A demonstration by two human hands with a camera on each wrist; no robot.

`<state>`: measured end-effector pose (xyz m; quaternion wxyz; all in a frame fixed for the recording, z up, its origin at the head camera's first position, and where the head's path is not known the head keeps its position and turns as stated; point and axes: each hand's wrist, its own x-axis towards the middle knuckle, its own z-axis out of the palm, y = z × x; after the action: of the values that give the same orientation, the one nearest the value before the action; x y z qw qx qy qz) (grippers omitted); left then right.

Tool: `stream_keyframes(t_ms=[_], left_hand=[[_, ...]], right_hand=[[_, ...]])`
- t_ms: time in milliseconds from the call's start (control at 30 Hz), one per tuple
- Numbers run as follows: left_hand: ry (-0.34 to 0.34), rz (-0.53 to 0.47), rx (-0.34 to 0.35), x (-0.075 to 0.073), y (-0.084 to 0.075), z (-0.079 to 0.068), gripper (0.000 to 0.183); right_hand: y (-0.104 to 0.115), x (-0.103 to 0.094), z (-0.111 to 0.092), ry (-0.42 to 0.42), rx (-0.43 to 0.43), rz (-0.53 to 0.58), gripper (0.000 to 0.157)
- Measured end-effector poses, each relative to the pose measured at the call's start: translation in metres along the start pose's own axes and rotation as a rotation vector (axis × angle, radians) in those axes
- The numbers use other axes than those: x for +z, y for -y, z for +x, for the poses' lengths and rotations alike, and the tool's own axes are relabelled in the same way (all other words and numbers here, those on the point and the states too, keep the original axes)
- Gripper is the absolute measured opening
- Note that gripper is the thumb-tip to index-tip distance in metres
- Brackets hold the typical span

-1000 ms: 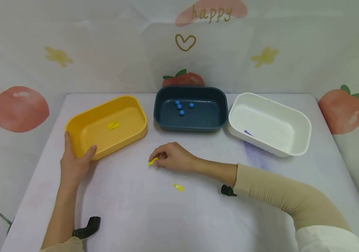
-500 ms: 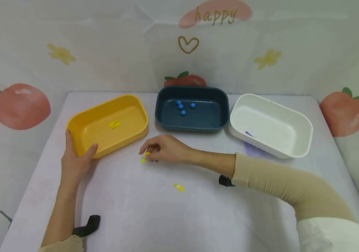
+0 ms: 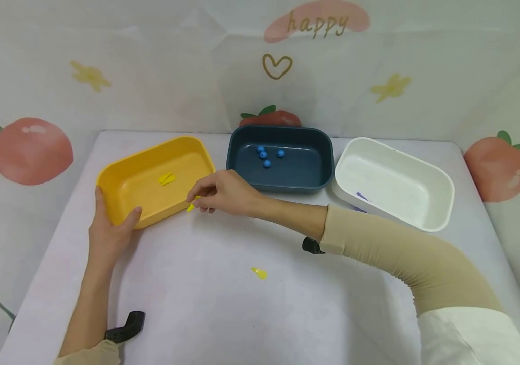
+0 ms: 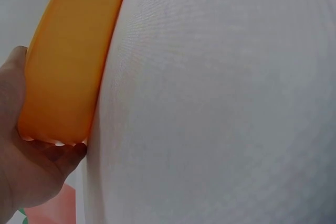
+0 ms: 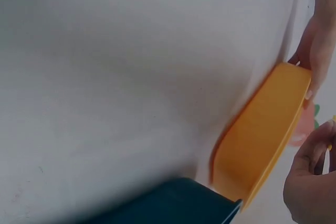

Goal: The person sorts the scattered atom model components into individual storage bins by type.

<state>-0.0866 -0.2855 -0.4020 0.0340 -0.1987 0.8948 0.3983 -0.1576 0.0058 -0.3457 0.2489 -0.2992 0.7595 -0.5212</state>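
My left hand [image 3: 107, 235] grips the near left corner of the yellow bin [image 3: 164, 219], thumb over the rim and fingers around the end wall. In the left wrist view that hand [image 4: 31, 166] holds the end of the orange-looking bin [image 4: 65, 66]. Between thumb and fingertips, my right hand [image 3: 228, 195] pinches a small flat yellow piece [image 3: 190, 207], mostly covered by the fingers, by the bin's near right side. Several similar yellow pieces [image 3: 166, 179] lie inside the bin. One more, a drop-shaped yellow piece [image 3: 259, 272], lies on the white tabletop.
A dark blue bin [image 3: 280, 188] with several blue beads [image 3: 266, 163] stands at the back middle. Right of it, a white bin [image 3: 440, 200] contains a small purple piece [image 3: 362, 196]. A printed cloth backdrop [image 3: 173, 76] rises behind the bins.
My right hand has moved left and away from me with the yellow piece, from the middle of the table to the yellow bin's near side. The left hand keeps its grip on the bin.
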Motion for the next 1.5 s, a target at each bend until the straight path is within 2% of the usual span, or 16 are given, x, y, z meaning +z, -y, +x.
stream_keyframes(t_ms=[167,400,667,900,1500], left_hand=[[-0.002,0.011,-0.004,0.002,-0.001,0.001,0.093],[-0.016,0.014,0.007,0.002,0.0,-0.001,0.093],[-0.019,0.002,0.02,0.003,0.001,-0.001,0.093],[-0.02,0.011,0.014,0.004,0.001,0.0,0.094],[-0.041,0.001,-0.01,0.004,0.001,0.001,0.095]], right_hand=[[-0.002,-0.005,0.007,-0.029,0.026,-0.013,0.015],[-0.003,-0.012,0.019,-0.102,0.0,-0.134,0.02],[-0.003,-0.017,0.034,-0.094,-0.006,-0.234,0.023],[-0.005,-0.021,0.054,-0.131,0.028,-0.297,0.023],[-0.013,-0.006,0.098,-0.129,0.088,-0.282,0.025]])
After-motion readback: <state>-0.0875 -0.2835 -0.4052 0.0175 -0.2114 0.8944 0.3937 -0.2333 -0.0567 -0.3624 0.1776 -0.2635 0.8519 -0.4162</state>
